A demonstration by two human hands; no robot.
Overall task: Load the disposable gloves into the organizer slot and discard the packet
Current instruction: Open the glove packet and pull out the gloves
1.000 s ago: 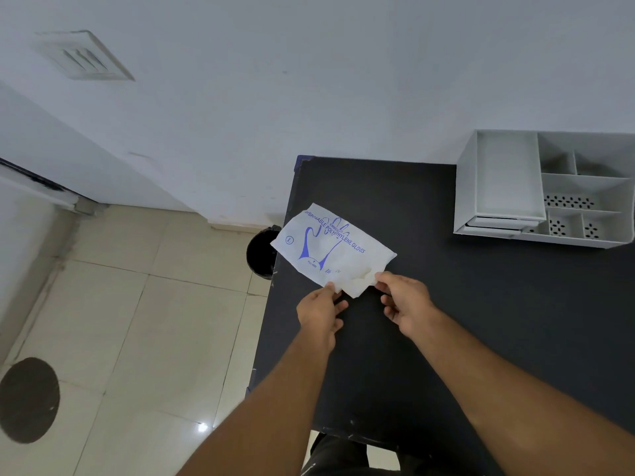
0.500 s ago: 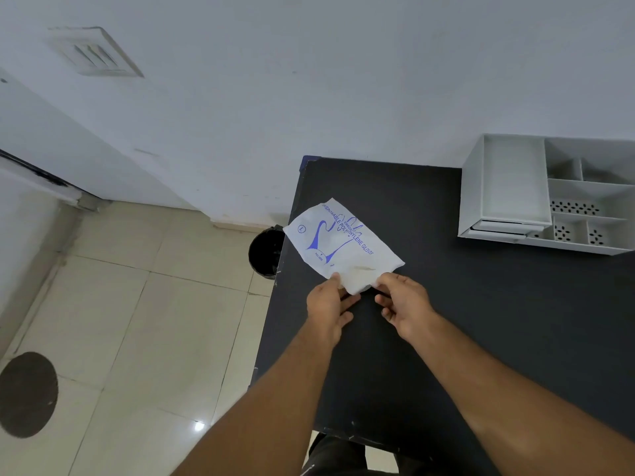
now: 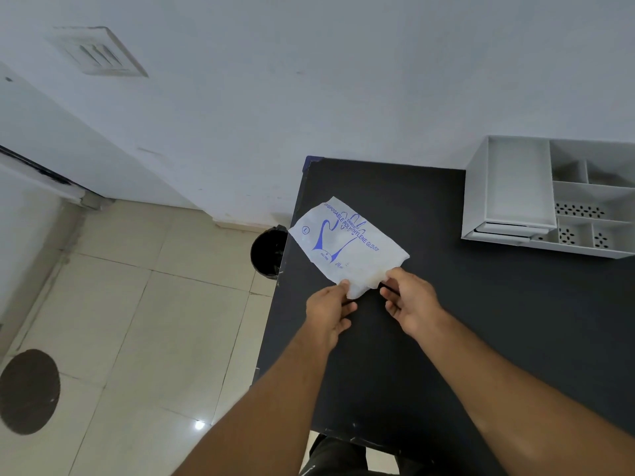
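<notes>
A white glove packet (image 3: 347, 245) with blue print of a glove is held above the black table (image 3: 481, 321), near its left edge. My left hand (image 3: 328, 312) pinches the packet's near corner from the left. My right hand (image 3: 409, 300) pinches the same end from the right, where the plastic looks crumpled. The white organizer (image 3: 481, 194) with several slots stands at the table's back right against the wall; its large left slot looks bare.
A black bin (image 3: 266, 250) stands on the tiled floor right beside the table's left edge. A dark round cover (image 3: 29, 391) lies in the floor at the far left. The white wall runs behind the table.
The packet stays pinched in both hands and has shifted only slightly. My head has turned a little, so the whole scene sits slightly differently in view.
</notes>
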